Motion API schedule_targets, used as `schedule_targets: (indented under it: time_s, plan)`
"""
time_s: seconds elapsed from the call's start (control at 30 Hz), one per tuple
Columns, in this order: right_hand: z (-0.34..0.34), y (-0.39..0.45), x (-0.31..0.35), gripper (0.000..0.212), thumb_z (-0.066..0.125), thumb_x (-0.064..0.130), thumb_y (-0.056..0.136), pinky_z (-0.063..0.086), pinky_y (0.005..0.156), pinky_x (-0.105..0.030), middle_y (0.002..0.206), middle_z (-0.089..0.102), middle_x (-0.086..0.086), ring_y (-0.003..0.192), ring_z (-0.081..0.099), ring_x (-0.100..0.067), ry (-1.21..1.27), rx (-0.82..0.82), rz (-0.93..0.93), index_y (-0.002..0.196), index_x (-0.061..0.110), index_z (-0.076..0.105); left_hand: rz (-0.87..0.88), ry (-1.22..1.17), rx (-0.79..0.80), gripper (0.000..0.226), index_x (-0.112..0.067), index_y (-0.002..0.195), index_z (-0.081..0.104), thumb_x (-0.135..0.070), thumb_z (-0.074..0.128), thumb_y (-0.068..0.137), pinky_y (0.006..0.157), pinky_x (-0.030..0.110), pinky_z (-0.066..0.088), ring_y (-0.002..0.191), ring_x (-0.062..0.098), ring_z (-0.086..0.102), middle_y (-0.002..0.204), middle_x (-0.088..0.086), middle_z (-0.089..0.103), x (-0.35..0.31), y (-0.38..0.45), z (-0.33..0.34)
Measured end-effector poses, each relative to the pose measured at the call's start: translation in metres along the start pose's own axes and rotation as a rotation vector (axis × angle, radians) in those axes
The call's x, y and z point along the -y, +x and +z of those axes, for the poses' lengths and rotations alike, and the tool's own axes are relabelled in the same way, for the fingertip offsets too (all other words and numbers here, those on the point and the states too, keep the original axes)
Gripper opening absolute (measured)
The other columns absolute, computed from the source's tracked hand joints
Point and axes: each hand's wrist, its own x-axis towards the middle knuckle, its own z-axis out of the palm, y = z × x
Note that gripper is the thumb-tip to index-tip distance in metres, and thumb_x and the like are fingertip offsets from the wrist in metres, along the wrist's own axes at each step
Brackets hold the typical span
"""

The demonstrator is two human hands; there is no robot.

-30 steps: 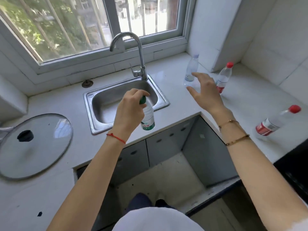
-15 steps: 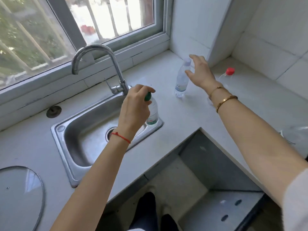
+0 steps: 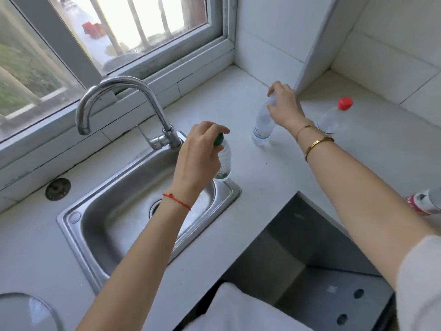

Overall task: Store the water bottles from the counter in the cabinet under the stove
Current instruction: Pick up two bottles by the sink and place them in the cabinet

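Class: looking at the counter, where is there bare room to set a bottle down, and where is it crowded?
Free: counter between sink and right forearm. Crowded: the corner, with right hand on the clear bottle beside the red-capped bottle.

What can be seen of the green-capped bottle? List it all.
The green-capped bottle is small, clear plastic, with a round green cap and a green-and-white label near its base. It looks upright or slightly tilted, over the sink's back right corner; whether its base rests on the rim cannot be told. The left hand grips it from above around the cap and neck, hiding part of its side. Its fill level is unclear.
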Motion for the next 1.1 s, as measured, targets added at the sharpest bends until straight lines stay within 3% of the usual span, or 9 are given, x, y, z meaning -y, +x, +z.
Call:
schedule_targets:
  time_s: [0.13, 0.3, 0.43, 0.7, 0.83, 0.93, 1.1]
  plan:
    - [-0.001, -0.040, -0.006, 0.027, 0.053, 0.002, 0.081, 0.042, 0.091, -0.036, 0.119, 0.052, -0.020, 0.108, 0.053, -0.039, 0.075, -0.030, 0.000, 0.108, 0.002, 0.058, 0.029, -0.023, 0.031, 0.037, -0.013, 0.112, 0.066, 0.009, 0.064, 0.082, 0.082, 0.024, 0.042, 0.102, 0.023, 0.057, 0.108, 0.003, 0.062, 0.000, -0.001, -0.007]
    - [-0.015, -0.114, -0.006, 0.022, 0.056, 0.002, 0.081, 0.039, 0.082, -0.027, 0.111, 0.052, -0.016, 0.098, 0.054, -0.030, 0.111, -0.116, -0.001, 0.104, 0.002, 0.058, 0.080, -0.053, 0.062, 0.037, -0.015, 0.111, 0.067, 0.007, 0.066, 0.082, 0.083, 0.029, 0.047, 0.105, 0.023, 0.058, 0.111, 0.002, 0.063, -0.006, -0.011, -0.017]
    - [-0.038, -0.181, -0.003, 0.020, 0.058, 0.006, 0.083, 0.040, 0.074, -0.028, 0.108, 0.053, -0.009, 0.086, 0.049, -0.019, 0.134, -0.132, 0.040, 0.103, 0.006, 0.058, 0.135, -0.084, 0.106, 0.037, -0.015, 0.111, 0.067, 0.008, 0.066, 0.082, 0.086, 0.025, 0.044, 0.107, 0.023, 0.057, 0.111, 0.002, 0.063, -0.017, -0.026, -0.024]
    - [-0.083, -0.316, -0.008, 0.021, 0.065, 0.003, 0.078, 0.030, 0.071, -0.016, 0.103, 0.055, -0.006, 0.082, 0.048, -0.014, 0.119, -0.266, 0.181, 0.099, 0.008, 0.062, 0.287, -0.153, 0.259, 0.038, -0.015, 0.112, 0.067, 0.008, 0.067, 0.081, 0.088, 0.034, 0.051, 0.104, 0.026, 0.060, 0.112, 0.003, 0.064, -0.054, -0.069, -0.013]
    - [-0.102, -0.374, -0.012, 0.022, 0.067, 0.005, 0.078, 0.034, 0.070, -0.015, 0.104, 0.056, -0.002, 0.085, 0.049, -0.012, 0.098, -0.311, 0.267, 0.099, 0.011, 0.062, 0.363, -0.204, 0.326, 0.037, -0.015, 0.112, 0.067, 0.008, 0.066, 0.082, 0.088, 0.040, 0.054, 0.103, 0.026, 0.061, 0.112, 0.003, 0.065, -0.083, -0.095, -0.002]
    - [-0.113, -0.415, -0.015, 0.022, 0.067, 0.007, 0.080, 0.042, 0.076, -0.024, 0.105, 0.055, -0.001, 0.090, 0.052, -0.014, 0.099, -0.346, 0.342, 0.100, 0.012, 0.061, 0.428, -0.257, 0.380, 0.039, -0.015, 0.112, 0.067, 0.008, 0.065, 0.082, 0.088, 0.039, 0.053, 0.103, 0.025, 0.061, 0.112, 0.001, 0.065, -0.105, -0.116, 0.004]
    - [-0.126, -0.477, -0.020, 0.021, 0.066, 0.005, 0.079, 0.036, 0.075, -0.019, 0.102, 0.055, -0.002, 0.087, 0.050, -0.011, 0.100, -0.419, 0.433, 0.099, 0.010, 0.061, 0.522, -0.302, 0.470, 0.041, -0.015, 0.113, 0.067, 0.008, 0.066, 0.080, 0.089, 0.034, 0.052, 0.104, 0.021, 0.060, 0.113, -0.001, 0.065, -0.146, -0.149, 0.014]
